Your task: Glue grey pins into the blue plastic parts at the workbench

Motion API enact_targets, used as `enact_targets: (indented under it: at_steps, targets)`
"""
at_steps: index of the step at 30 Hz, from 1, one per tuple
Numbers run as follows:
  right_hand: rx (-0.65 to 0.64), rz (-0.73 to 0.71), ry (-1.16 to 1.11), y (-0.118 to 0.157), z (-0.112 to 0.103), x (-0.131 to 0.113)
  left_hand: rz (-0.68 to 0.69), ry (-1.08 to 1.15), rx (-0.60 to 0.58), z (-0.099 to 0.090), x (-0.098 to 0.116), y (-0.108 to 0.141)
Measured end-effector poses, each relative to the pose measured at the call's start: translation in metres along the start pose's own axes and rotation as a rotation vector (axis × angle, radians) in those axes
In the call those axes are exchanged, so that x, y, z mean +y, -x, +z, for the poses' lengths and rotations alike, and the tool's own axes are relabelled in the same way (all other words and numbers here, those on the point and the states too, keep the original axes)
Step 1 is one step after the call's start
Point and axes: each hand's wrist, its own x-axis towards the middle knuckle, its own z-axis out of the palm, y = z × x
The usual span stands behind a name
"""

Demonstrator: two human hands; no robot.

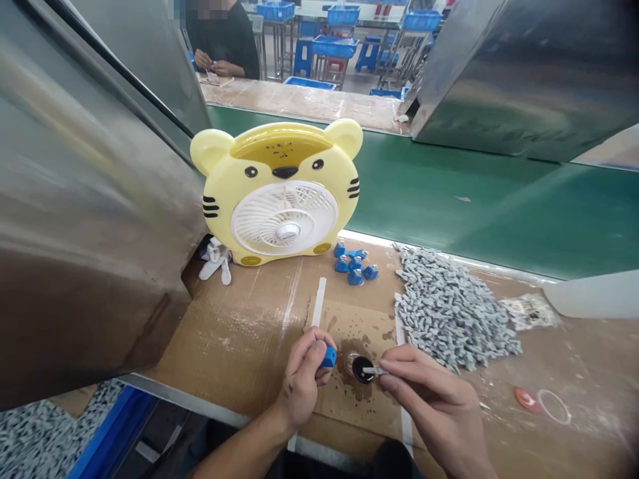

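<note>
My left hand [305, 379] is closed around a small blue plastic block [328, 356], whose faceted end points right. Between thumb and fingers of my right hand [434, 399] is pinched a small grey part [375, 370]. Its tip reaches over the mouth of a small round container [361, 370] with dark contents. The container stands on a stained piece of cardboard [349, 412] between my two hands. Several similar blue blocks [355, 263] sit in a group beyond, and a large heap of small grey parts [449, 306] lies to the right.
A yellow animal-faced fan [287, 229] stands at the back left, with white cloth [214, 259] beside it. Behind runs a green belt [479, 193]. Metal panels [90, 199] rise at the left. A red disc [528, 399] lies at right. Across the belt sits a person [222, 43].
</note>
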Motion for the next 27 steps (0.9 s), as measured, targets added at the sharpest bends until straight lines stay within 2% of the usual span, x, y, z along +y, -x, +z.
enact_targets:
  at_steps: [3,6,10,16,21,27]
  targets:
    - [0.068,-0.048,-0.020,0.002,0.020,-0.007,0.028,0.038,0.091,0.009,0.000,-0.004]
    - [0.069,-0.090,-0.013,-0.001,0.033,-0.010,0.014,0.065,0.075,0.014,0.003,-0.004]
    - [0.028,-0.134,-0.005,-0.008,0.038,-0.012,0.009,0.093,0.035,0.017,0.009,0.000]
    - [-0.019,-0.201,0.036,-0.007,0.038,-0.018,0.133,-0.164,0.068,0.025,0.023,0.008]
    - [0.036,-0.253,0.003,-0.009,0.045,-0.027,0.234,-0.251,0.146,0.036,0.029,0.014]
    - [0.096,-0.244,-0.042,-0.012,0.052,-0.034,0.345,-0.384,0.157,0.038,0.036,0.019]
